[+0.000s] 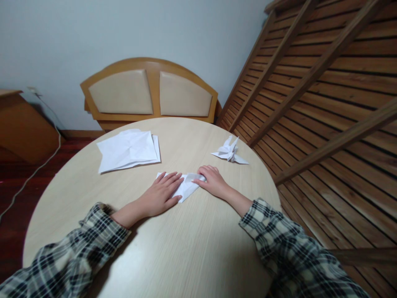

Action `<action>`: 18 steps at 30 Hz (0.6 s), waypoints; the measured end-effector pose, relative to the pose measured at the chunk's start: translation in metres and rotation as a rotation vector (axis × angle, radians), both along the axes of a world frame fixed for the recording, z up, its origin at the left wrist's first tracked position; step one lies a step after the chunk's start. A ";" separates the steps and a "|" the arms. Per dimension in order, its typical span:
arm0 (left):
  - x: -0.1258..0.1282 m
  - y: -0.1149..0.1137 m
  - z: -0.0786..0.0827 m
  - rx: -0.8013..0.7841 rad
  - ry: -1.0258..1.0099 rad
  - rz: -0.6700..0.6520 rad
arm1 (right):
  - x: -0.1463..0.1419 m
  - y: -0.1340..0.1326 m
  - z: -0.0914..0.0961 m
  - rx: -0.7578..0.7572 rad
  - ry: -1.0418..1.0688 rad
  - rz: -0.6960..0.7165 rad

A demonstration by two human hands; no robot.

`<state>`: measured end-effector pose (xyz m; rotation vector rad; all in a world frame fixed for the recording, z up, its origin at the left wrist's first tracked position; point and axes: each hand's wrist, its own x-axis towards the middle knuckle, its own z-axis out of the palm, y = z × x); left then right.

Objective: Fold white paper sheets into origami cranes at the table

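A folded piece of white paper (185, 188), its lower edge coming to a point, lies on the round table between my hands. My left hand (163, 192) rests flat over the paper's left part, fingers stretched out and pressing it down. At the paper's right corner, my right hand (213, 180) pinches the edge between the thumb and curled fingers. Both palms hide the outer ends of the sheet. Beyond my right hand sits a folded white paper crane (230, 151) with pointed tips.
A stack of creased white paper sheets (128, 150) lies on the back left of the pale round table (186, 256). Behind it stands a wooden headboard (156, 82). A slatted wooden panel (325, 95) leans close on the right. A white cable (37, 169) trails down at the left.
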<state>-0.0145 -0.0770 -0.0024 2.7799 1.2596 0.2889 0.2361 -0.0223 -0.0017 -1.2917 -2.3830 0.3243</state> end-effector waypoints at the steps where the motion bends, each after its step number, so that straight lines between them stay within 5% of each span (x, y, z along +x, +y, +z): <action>1: 0.000 0.000 0.000 0.001 -0.001 -0.001 | 0.000 0.000 0.000 0.002 -0.005 -0.004; 18: 0.000 0.000 0.000 -0.031 -0.049 0.008 | -0.006 -0.004 0.003 -0.006 -0.023 -0.033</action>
